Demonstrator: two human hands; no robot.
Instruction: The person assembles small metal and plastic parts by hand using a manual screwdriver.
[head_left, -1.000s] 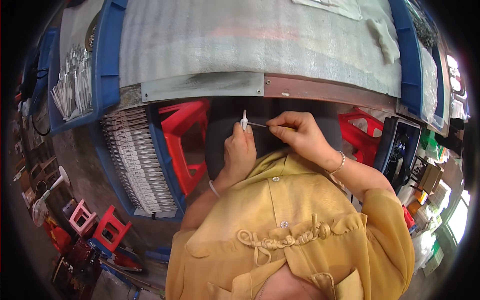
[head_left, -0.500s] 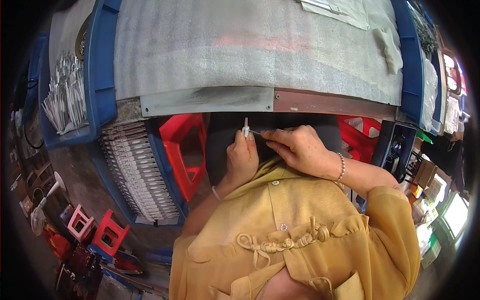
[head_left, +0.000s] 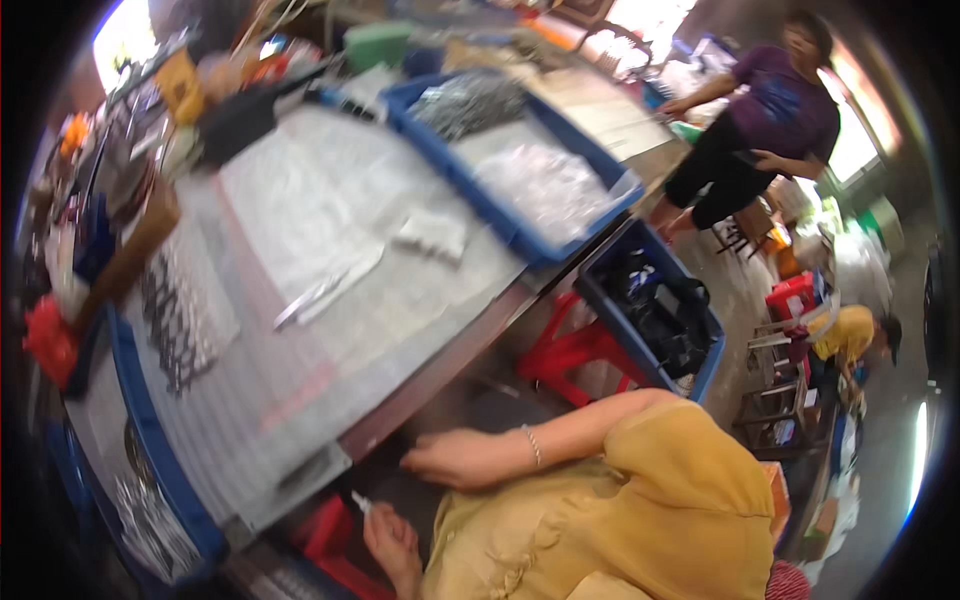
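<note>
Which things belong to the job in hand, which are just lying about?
Job, apparently:
small, slim white piece, gripped by the bare left hand
bare right hand, contents unclear

Probably lying about:
rounded green container
blue rectangular plastic bin of black items
flat white sheet

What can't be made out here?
Head view: whether the right hand holds anything, hidden by its back and blur.
Head view: details of the white part in the left hand, too small and blurred.
Head view: what the pale pieces in the far blue tray are, blurred.
Head view: yellow top, cut by the lower edge.
</note>
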